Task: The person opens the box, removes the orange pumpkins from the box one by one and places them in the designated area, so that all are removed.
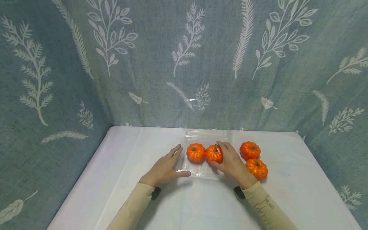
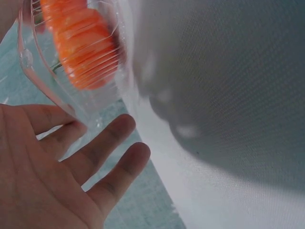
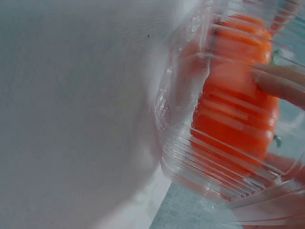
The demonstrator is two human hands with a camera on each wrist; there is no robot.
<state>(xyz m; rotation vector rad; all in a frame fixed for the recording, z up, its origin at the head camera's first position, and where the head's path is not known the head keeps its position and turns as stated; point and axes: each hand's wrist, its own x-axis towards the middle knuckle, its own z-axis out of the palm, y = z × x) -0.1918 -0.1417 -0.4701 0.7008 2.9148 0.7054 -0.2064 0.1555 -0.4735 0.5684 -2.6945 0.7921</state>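
The fingers of the right hand [image 1: 232, 162] grip a pumpkin [image 1: 214, 154] in the clear container [image 1: 201, 175], beside a second pumpkin [image 1: 196, 153]; those of the left hand [image 1: 162, 169] spread apart at its left wall. Loosely braced, it could skid if bumped, nudging the outer pumpkins [image 1: 256, 169] rightward of it.

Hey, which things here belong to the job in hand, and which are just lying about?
In the job:
right hand, gripping the held pumpkin
left hand, beside the clear container
left pumpkin, inside the container
probably also the rear loose pumpkin and front loose pumpkin, which match

Just surroundings:
white table
leaf-patterned cloth behind
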